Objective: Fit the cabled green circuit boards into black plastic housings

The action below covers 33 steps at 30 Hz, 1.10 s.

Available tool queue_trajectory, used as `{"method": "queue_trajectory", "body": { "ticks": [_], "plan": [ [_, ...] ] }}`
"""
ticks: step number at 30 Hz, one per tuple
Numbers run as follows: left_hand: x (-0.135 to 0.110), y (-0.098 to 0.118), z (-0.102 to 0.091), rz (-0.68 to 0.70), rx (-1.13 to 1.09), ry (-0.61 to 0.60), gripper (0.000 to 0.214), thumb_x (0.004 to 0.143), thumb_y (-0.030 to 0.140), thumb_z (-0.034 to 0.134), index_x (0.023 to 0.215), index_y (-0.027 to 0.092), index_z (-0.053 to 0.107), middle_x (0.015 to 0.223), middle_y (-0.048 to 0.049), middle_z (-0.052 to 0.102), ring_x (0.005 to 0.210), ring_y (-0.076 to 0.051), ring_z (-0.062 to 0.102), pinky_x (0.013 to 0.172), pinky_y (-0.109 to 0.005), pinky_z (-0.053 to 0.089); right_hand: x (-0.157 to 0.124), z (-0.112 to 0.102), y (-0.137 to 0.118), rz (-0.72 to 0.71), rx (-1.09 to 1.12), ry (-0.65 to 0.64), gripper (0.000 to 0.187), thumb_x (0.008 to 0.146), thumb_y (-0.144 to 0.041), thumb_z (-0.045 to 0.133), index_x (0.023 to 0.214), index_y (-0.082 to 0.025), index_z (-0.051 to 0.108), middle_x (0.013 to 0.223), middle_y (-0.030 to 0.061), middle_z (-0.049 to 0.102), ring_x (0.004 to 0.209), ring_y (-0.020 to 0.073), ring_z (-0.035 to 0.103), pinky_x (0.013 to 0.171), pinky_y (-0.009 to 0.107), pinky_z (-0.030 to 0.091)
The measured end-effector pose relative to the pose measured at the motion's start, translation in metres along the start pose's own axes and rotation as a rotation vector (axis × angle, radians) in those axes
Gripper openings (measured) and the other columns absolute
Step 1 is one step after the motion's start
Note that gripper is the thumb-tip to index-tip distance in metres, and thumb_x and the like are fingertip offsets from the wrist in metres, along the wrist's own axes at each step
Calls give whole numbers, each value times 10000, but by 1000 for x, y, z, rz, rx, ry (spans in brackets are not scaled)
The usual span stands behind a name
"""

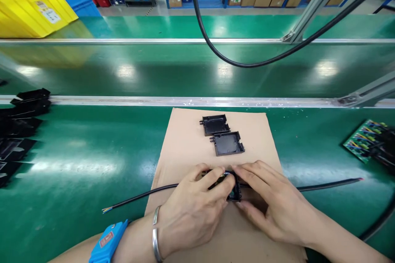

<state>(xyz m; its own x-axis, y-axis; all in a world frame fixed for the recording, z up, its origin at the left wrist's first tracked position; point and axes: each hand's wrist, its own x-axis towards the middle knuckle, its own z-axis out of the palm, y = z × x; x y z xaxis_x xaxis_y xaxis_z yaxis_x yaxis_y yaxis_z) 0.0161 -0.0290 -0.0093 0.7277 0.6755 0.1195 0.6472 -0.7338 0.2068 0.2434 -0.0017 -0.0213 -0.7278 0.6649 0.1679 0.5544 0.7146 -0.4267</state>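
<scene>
A black plastic case lies on the cardboard sheet, mostly covered by my fingers. Inside it, part of a circuit board shows. My left hand reaches over the case from the left, fingers bent and pressing on it and its contents. My right hand grips the right end between thumb and fingers. From the left side runs a black cable with bare coloured wire ends; another black cable length leaves on the right. Behind the case lie two open black case halves, a nearer one and a farther one.
Black plastic parts are piled at the left. Green circuit boards with wires lie at the right. A thick black cable hangs across the back. Metal rails cross the green table; a yellow bin stands back left.
</scene>
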Motion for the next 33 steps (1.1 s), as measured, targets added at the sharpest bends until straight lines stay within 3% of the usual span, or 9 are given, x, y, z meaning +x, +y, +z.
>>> {"method": "queue_trajectory", "body": {
  "ticks": [2, 9, 16, 19, 22, 24, 27, 30, 33],
  "plan": [
    [0, 2, 0, -13, 2, -33, 245, 938, 190, 444, 1112, 146, 611, 1320, -12, 553, 1226, -237, 414, 1008, -432, 317, 1, 0, 0, -10, 17, 1, 561, 842, -243, 571, 1363, -99, 423, 1263, 165, 539, 1167, 298, 485, 1002, 477, 442],
    [-6, 6, 2, -107, -59, 8, 419, 927, 214, 446, 1341, 156, 476, 1379, -2, 520, 1220, -208, 415, 1023, -397, 270, -3, -1, -1, -2, -47, 42, 541, 846, -283, 586, 1332, -73, 475, 1212, 173, 571, 1120, 313, 508, 966, 490, 464],
    [-6, 15, 2, -10, 74, -66, 453, 902, 154, 432, 1349, 91, 461, 1420, -34, 494, 1278, -237, 355, 1021, -434, 235, 1, -5, -7, 8, -28, 74, 434, 820, -257, 567, 1207, -58, 571, 1110, 176, 605, 1038, 314, 540, 908, 501, 486],
    [-4, 7, -9, -50, -65, -67, 486, 883, 163, 459, 1369, 182, 455, 1390, -8, 518, 1271, -248, 374, 1009, -438, 270, 3, -4, -9, 41, 3, 55, 427, 807, -245, 561, 1199, -77, 567, 1096, 170, 600, 1031, 308, 536, 886, 497, 491],
    [-7, -13, -26, -141, -263, 42, 527, 854, 220, 518, 1375, 253, 451, 1350, -38, 525, 1237, -269, 415, 1007, -462, 321, 3, -1, -7, 48, 12, 61, 421, 802, -257, 569, 1190, -95, 565, 1084, 167, 596, 1028, 310, 531, 870, 501, 491],
    [-10, -28, -36, -260, -349, 109, 447, 859, 212, 522, 1303, 257, 521, 1257, -59, 567, 1158, -251, 482, 975, -452, 374, 0, -1, -6, 21, -13, 81, 438, 811, -268, 571, 1207, -81, 554, 1096, 175, 589, 1036, 316, 522, 874, 507, 483],
    [-15, -46, -41, -386, -425, 48, 233, 844, 179, 558, 1053, 237, 644, 1044, -35, 637, 995, -209, 563, 891, -399, 439, -4, -5, -10, -11, -75, 120, 499, 838, -296, 569, 1269, -50, 513, 1150, 191, 563, 1067, 324, 494, 908, 518, 455],
    [-16, -52, -36, -379, -463, -33, 185, 794, 163, 625, 964, 227, 661, 955, -13, 658, 936, -197, 579, 868, -375, 449, 1, -12, -25, -12, -124, 112, 463, 868, -305, 540, 1271, -76, 532, 1142, 172, 564, 1059, 320, 480, 909, 512, 437],
    [-15, -48, -29, -345, -465, -34, 160, 801, 160, 631, 938, 230, 673, 915, -2, 666, 908, -187, 580, 852, -357, 446, 14, -7, -47, -27, -195, 96, 436, 855, -329, 551, 1206, -75, 600, 1023, 154, 593, 952, 306, 493, 823, 479, 455]
  ]
}}
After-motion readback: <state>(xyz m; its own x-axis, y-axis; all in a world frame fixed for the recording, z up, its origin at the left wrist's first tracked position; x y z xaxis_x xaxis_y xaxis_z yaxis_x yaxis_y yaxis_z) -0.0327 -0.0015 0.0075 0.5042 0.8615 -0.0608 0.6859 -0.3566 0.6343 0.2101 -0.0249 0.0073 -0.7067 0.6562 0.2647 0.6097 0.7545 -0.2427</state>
